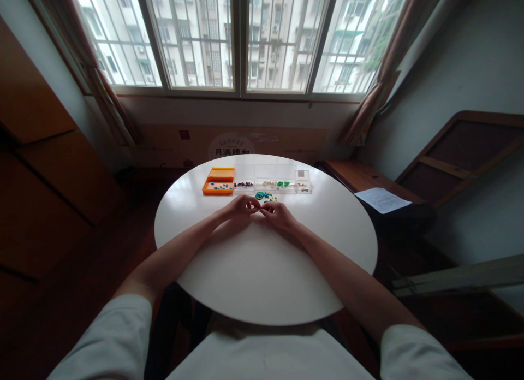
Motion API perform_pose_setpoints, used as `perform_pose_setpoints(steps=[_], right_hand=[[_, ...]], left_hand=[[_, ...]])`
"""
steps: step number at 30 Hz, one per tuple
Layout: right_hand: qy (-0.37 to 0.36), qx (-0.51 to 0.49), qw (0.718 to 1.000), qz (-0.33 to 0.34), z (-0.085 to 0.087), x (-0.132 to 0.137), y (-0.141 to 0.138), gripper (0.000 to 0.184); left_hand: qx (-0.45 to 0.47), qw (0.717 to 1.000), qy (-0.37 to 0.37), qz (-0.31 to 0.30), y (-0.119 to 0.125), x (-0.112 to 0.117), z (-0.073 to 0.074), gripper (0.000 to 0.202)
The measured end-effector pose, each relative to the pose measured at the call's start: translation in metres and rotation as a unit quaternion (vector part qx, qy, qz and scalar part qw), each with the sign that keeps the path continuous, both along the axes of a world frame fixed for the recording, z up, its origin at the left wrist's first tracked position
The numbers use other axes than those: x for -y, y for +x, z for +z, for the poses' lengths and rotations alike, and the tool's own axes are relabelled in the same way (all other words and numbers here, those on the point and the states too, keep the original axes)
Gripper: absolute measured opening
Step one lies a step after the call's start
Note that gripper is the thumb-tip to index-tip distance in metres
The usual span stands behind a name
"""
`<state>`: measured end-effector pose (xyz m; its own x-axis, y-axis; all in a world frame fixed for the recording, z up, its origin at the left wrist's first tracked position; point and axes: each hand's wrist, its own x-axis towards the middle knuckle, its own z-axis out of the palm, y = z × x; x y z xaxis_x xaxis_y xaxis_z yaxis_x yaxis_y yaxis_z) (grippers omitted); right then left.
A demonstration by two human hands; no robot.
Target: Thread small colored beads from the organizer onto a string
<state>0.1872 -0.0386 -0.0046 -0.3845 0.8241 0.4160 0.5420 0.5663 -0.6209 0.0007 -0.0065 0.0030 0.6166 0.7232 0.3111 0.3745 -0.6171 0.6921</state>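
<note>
My left hand point(241, 206) and my right hand point(278, 213) meet over the white round table point(254, 271), fingertips pinched close together. Whatever is between them is too small to make out. Just beyond the fingers lies a small pile of green, blue and dark pieces point(264, 196), partly strung or curled together. Behind it stands a row of clear plastic boxes point(264, 172) with lids raised. One box holds dark brown pieces point(244, 184), another pale ones point(268, 184), another green ones point(282, 184). An orange box point(219, 172) with small blue pieces stands at the left end.
A small clear box point(303, 183) ends the row on the right. Beyond the table, a wooden bench point(368, 178) carries a white printed sheet point(382, 200). A large cardboard panel point(164, 142) leans under the barred window. A wooden cabinet point(41, 189) stands at left.
</note>
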Motion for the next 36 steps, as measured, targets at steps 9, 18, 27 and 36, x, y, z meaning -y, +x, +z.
perform_pose_setpoints(steps=[9,18,27,36], right_hand=[[-0.001,0.005,1.000,-0.001,0.0007,-0.0001,0.0005,0.020],[0.005,0.009,1.000,0.001,0.0005,0.0001,0.0006,0.020],[0.003,0.016,1.000,0.005,0.0003,-0.0004,0.0014,0.018],[0.004,0.022,1.000,0.002,-0.0010,-0.0010,0.0013,0.018]], left_hand=[[-0.005,1.000,-0.001,0.000,-0.0007,0.0014,0.0010,0.021],[-0.009,1.000,-0.004,0.004,-0.0002,0.0006,0.0033,0.023],[-0.010,1.000,0.003,0.000,-0.0018,-0.0005,0.0004,0.020],[-0.009,1.000,-0.001,-0.001,-0.0019,-0.0013,-0.0012,0.020]])
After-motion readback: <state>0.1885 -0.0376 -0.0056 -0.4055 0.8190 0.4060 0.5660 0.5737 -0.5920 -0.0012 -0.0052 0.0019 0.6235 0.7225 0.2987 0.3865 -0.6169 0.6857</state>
